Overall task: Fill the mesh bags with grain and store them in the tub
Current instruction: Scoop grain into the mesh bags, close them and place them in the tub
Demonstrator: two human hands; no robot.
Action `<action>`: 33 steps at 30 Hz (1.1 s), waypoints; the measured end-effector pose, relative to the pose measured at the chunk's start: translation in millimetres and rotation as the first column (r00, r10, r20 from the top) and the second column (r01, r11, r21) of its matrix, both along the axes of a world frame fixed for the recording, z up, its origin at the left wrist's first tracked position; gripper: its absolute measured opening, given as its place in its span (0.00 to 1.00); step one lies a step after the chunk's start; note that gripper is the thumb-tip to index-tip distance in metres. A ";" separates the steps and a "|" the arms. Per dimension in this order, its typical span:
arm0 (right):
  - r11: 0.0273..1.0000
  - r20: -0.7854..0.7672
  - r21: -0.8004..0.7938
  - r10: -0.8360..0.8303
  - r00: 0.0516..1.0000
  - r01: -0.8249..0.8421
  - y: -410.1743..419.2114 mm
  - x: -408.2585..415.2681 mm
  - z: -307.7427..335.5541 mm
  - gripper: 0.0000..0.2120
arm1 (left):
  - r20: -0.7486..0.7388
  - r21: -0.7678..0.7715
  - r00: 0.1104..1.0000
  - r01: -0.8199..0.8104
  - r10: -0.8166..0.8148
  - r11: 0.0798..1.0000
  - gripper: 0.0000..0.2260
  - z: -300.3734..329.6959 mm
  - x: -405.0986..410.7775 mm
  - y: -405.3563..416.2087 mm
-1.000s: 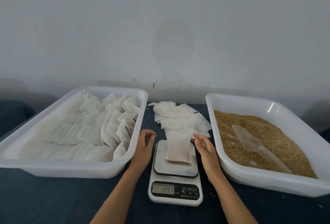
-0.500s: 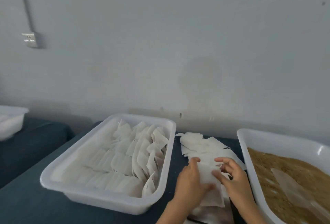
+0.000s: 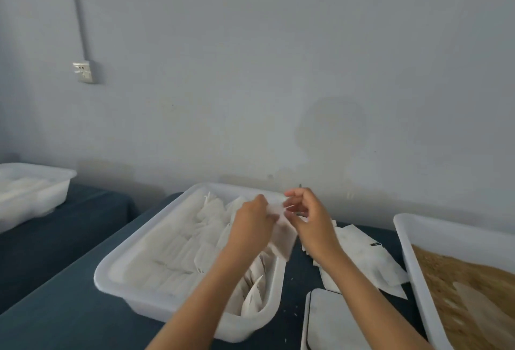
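A filled white mesh bag [image 3: 282, 234] hangs in the air between my hands, above the right rim of the white tub [image 3: 133, 252] that holds several filled bags in rows. My left hand [image 3: 252, 224] grips the bag's upper left part. My right hand [image 3: 309, 217] pinches its top right corner, where a thin drawstring shows. Several flat empty bags [image 3: 359, 255] lie on the dark table behind the scale [image 3: 328, 319]. The grain tray [image 3: 404, 241] stands at the right, with a clear scoop [image 3: 473, 302] lying on the brown grain.
Another white tub [image 3: 36, 190] sits on a second dark table at the far left. A wall socket [image 3: 83, 72] with a cable duct is on the grey wall. A few loose grains lie on the table between tub and scale.
My hands have lifted the filled bag off the scale and carried it up and left, over the tub's rim. The camera has tilted up and turned left.
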State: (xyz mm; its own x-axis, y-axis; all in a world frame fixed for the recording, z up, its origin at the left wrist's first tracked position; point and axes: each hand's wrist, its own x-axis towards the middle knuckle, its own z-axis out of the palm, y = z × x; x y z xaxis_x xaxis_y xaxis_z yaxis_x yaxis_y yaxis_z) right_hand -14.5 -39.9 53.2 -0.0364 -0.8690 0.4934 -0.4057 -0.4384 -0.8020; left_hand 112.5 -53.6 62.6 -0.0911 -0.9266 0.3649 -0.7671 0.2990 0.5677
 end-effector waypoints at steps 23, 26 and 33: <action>0.932 -0.855 0.316 0.199 0.480 0.176 -30.3 34.0 -47.9 0.15 | 0.505 0.413 0.835 -0.009 -0.221 0.911 0.14 -72.7 5.2 -69.5; 0.933 -0.642 0.357 0.216 0.736 0.037 -28.3 20.4 -48.3 0.12 | 0.464 0.326 0.871 -0.001 -0.159 0.945 0.14 -72.2 6.9 -74.2; 0.925 -0.066 0.263 -0.268 0.961 0.276 -61.8 -65.3 -47.6 0.12 | 0.223 0.045 0.975 -0.010 0.000 0.999 0.06 -40.4 -7.8 -76.8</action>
State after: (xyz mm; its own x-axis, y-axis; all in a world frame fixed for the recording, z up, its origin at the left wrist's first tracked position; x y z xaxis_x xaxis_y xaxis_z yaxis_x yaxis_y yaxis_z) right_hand -79.8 -101.6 5.6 -0.2790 -0.9275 0.2488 -0.5035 -0.0793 -0.8604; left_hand 104.6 -130.4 22.2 -0.1607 -0.9424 0.2933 -0.8774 0.2726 0.3949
